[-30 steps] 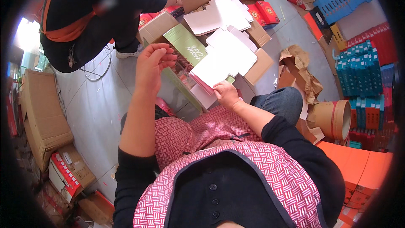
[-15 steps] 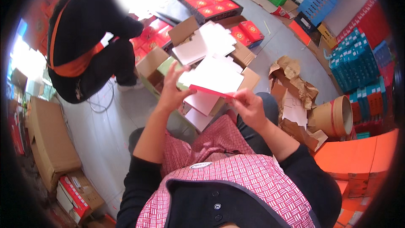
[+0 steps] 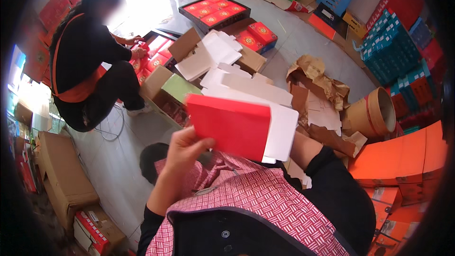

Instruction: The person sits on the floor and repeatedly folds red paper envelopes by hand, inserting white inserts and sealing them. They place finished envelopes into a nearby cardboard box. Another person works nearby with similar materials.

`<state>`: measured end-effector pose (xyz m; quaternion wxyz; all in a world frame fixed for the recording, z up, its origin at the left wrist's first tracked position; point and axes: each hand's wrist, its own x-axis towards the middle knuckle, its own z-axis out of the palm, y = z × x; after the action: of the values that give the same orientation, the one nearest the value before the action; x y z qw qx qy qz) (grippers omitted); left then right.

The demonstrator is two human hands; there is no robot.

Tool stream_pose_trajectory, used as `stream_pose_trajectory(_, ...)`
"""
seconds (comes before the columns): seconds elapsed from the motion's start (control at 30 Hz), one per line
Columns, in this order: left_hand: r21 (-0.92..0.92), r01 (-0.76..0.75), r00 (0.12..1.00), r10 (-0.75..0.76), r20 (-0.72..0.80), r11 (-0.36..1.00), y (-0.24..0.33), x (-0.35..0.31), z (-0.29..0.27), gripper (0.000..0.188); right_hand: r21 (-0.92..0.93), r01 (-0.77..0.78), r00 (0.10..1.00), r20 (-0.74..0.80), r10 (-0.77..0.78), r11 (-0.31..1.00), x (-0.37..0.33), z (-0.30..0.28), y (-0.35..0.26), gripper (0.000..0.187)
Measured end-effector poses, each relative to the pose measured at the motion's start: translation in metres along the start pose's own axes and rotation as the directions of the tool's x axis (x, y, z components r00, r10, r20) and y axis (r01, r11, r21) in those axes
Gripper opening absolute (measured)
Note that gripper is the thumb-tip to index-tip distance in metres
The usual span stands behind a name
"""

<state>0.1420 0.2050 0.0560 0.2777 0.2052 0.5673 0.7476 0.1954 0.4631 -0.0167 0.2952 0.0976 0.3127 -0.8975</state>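
A flat-sided red cardboard box (image 3: 230,128) with a white end flap (image 3: 283,133) is held up in front of my lap. My left hand (image 3: 182,148) grips its left edge, the thumb on the red face and the other fingers partly hidden. Behind the white flap, my right hand is out of sight; only my right forearm (image 3: 305,149) shows beside it. Just beyond the red box, white flat card blanks (image 3: 251,85) are heaped on an open brown carton (image 3: 156,83). A light green panel (image 3: 180,87) stands in that carton.
At the left a person (image 3: 90,52) crouches, hands on red boxes (image 3: 156,52). A black tray (image 3: 215,12) of red boxes lies behind the heap. Crumpled brown paper (image 3: 315,73), a round tub (image 3: 372,114) and orange boxes (image 3: 403,156) are to the right. A carton (image 3: 66,175) stands left.
The thin red edge between my hands is now a red box face with a white flap. My left hand has moved down and closed on it; my right hand has gone behind it.
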Motion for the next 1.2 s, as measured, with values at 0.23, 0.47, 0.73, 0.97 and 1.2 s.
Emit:
stream_pose_trajectory(0.23,-0.012,0.451,0.889,-0.45,-0.082,0.893,-0.063,-0.034,0.031,0.021,-0.233,-0.217,0.976,-0.043,0.213,0.948,-0.017,-0.014,-0.023,0.038)
stream_pose_trajectory(0.47,0.054,0.522,0.849,-0.513,-0.123,0.851,-0.078,-0.037,0.032,0.021,-0.544,-0.321,0.945,-0.127,0.302,0.776,-0.023,0.022,-0.05,0.046)
stream_pose_trajectory(0.73,0.046,-0.004,0.979,0.013,-0.204,0.999,-0.081,-0.026,0.041,0.082,-0.608,-0.223,0.967,-0.037,0.254,0.762,-0.01,0.026,-0.052,0.042)
stream_pose_trajectory(0.97,0.285,0.136,0.988,-0.11,-0.105,0.949,-0.084,-0.003,0.034,0.041,-0.643,-0.211,0.968,-0.034,0.248,0.737,-0.005,0.025,-0.056,0.039)
stream_pose_trajectory(1.2,0.238,0.248,0.959,-0.203,-0.198,0.939,-0.092,0.004,0.04,0.042,-0.808,-0.323,0.943,-0.229,0.241,0.493,0.006,0.052,-0.056,0.033)
